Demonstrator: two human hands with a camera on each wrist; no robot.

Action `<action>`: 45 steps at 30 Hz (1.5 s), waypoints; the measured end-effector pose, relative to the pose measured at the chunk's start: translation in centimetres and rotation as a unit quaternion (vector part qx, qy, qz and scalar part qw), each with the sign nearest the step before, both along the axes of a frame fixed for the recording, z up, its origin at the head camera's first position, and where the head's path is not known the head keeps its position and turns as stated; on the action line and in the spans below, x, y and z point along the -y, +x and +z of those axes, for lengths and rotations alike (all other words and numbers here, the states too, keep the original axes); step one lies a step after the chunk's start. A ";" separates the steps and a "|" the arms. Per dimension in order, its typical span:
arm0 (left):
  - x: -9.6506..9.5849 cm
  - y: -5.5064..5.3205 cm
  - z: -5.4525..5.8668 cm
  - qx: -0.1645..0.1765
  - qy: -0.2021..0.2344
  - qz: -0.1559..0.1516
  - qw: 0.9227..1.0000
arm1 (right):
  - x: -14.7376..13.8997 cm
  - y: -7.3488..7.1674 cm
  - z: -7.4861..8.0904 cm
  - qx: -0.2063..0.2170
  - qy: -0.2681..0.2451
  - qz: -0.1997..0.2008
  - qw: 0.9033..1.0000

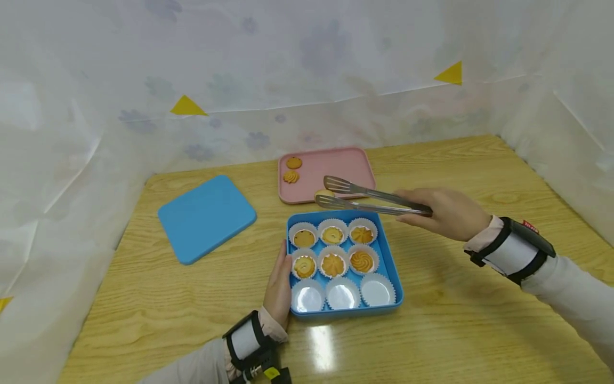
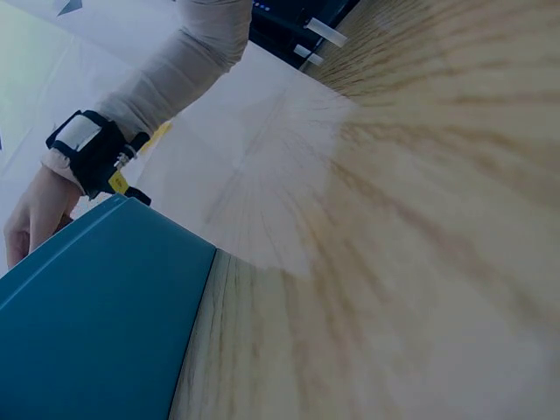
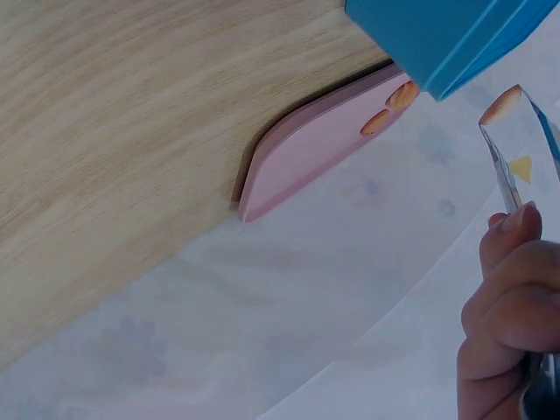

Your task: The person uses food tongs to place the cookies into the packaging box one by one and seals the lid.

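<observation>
My right hand (image 1: 443, 212) grips metal tongs (image 1: 384, 205) over the pink tray's near edge. Between the tong tips sits a round cookie (image 3: 500, 105). Against the left wall of a blue box (image 1: 394, 266) rests my left hand (image 1: 278, 288), its fingers lying along the side. White paper cups fill the box in three rows. The back and middle rows hold cookies, among them a swirled cookie (image 1: 361, 261) and a star-shaped cookie (image 1: 333, 265). In the front row, white bottoms show in the cups, such as the corner paper cup (image 1: 378, 290).
Behind the box lies a pink tray (image 1: 336, 160) with a flat cookie (image 1: 294, 162) and a ridged cookie (image 1: 290, 176) at its left end. A blue lid (image 1: 207, 218) lies to the left on the wooden table (image 1: 211, 304). Pale sheeting (image 1: 288, 53) hangs around the back and sides.
</observation>
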State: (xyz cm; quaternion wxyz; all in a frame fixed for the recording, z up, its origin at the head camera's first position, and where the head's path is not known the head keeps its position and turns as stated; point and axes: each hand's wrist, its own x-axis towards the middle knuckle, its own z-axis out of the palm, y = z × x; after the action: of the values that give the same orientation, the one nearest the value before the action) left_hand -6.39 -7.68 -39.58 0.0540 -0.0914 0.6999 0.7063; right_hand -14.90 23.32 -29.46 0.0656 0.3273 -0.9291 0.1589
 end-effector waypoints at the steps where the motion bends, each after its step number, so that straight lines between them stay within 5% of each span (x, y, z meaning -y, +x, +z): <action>1: 0.0 0.0 0.0 -0.002 0.001 0.000 1.000 | 0.0 0.3 0.0 -0.003 0.000 0.004 1.000; 19: 0.0 -0.1 0.0 -0.001 -0.006 0.001 1.000 | 0.2 3.8 -0.9 -0.065 -0.040 0.083 0.994; 45: 0.1 0.1 0.0 -0.015 0.002 -0.007 1.000 | 1.3 6.8 -1.4 -0.028 -0.036 0.177 0.983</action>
State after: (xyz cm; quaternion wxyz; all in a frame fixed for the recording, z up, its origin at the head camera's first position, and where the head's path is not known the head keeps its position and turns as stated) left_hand -6.34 -7.74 -39.60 0.0484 -0.0761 0.6996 0.7089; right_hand -8.14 22.02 -30.86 0.0742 0.4880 -0.8483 0.1917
